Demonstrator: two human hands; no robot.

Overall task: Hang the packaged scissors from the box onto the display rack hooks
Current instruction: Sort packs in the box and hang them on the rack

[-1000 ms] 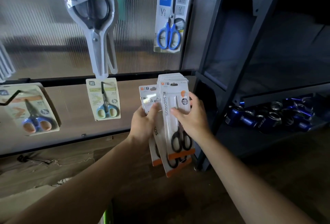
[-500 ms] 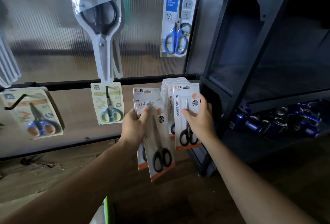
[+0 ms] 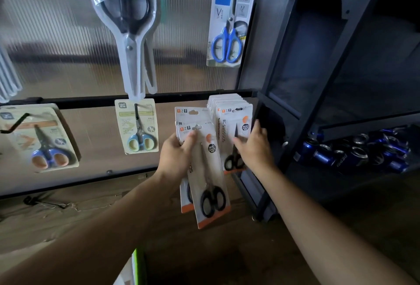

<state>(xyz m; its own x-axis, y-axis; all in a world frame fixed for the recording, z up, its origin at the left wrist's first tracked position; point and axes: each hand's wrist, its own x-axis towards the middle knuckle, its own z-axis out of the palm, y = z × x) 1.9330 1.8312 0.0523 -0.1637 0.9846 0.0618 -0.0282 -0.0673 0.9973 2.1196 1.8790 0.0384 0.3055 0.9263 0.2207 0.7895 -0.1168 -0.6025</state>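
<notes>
Now packaged scissors [image 3: 211,182] in left hand [image 3: 176,159], right hand [image 3: 255,148].

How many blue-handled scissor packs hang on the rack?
3: the HOME pack top right, the pale-blue pack at centre, the blue-and-peach pack far left. More may hang hidden behind each.

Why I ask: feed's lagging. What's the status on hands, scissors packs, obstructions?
Left hand grips spare packs, thumb on front. Right hand pinches the front pack of the hung stack. Nothing seen in the way.
</notes>
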